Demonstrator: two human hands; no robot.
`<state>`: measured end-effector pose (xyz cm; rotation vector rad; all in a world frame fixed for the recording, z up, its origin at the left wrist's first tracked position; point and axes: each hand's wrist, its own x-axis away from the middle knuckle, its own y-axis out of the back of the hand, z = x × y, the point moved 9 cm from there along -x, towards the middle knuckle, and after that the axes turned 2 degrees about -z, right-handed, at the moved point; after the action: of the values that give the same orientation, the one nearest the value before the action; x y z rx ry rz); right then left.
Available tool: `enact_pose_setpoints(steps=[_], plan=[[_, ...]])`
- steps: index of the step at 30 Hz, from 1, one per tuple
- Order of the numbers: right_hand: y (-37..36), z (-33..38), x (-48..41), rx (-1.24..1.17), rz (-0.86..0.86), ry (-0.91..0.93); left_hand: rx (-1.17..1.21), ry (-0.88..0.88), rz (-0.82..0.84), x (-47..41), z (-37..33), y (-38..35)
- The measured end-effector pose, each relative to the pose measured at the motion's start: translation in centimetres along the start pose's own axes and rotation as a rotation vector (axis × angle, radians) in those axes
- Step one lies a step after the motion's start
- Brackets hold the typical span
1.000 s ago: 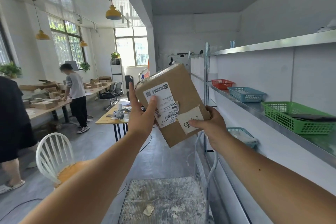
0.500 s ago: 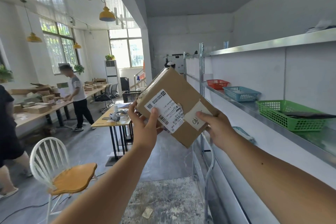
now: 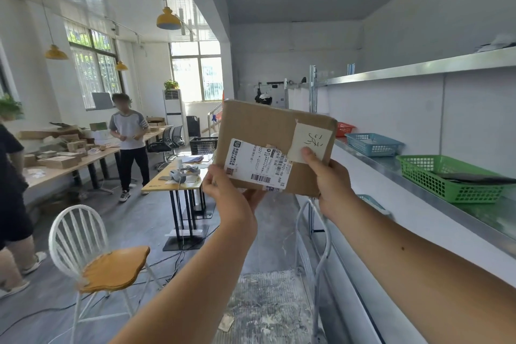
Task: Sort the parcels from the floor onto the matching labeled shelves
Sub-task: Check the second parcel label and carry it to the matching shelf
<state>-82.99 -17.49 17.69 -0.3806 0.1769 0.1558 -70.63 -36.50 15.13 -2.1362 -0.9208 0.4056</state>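
Both forearms reach forward and up from 6 o'clock, and the two hands meet under a flat cardboard parcel [image 3: 259, 126] held in the air at the centre of the view, clear of every shelf. The left hand [image 3: 231, 195] grips the parcel's 7 o'clock corner, thumb on the front face and fingers curled behind. The right hand [image 3: 332, 184] clamps the 4 o'clock corner, its thumb pressed on the lower edge of a handwritten note [image 3: 310, 142]. At 3 o'clock from the parcel a metal shelf [image 3: 391, 167] runs along the wall and carries three plastic baskets in a row. The green basket [image 3: 435, 187], nearest, holds a dark flat item [image 3: 474, 177]. The blue basket [image 3: 368, 148] beyond it has something pale inside that is too small to make out. The red basket [image 3: 344, 128], farthest, is partly hidden by the parcel, and its contents cannot be told. The parcel is plain brown and rectangular, its top edge sloping down toward 3 o'clock. A white shipping label [image 3: 257, 165] with barcodes and a square code sits turned sideways at its 7 o'clock part, and the pale note with a black scrawl sits at 2 o'clock.
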Motion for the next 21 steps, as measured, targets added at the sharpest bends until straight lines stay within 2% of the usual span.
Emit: enact_pose_setpoints(steps=[6,11,18,21], plan=[[-1.5,-0.2,0.7,0.014,0.178,-0.085,0.121,0.074,-0.016,0.4,0.2,-0.3],[-2.3,-0.3,0.7,-0.229,0.118,-0.07,0.163,0.143,-0.024,0.8,0.4,0.3],[-2.1,-1.2,0.1,-0.402,0.077,-0.102,-0.116,0.141,-0.074,-0.5,-1.7,2.4],[-1.9,-1.8,-0.1,-0.382,0.086,-0.093,-0.275,0.06,-0.036,-1.2,-2.9,2.4]])
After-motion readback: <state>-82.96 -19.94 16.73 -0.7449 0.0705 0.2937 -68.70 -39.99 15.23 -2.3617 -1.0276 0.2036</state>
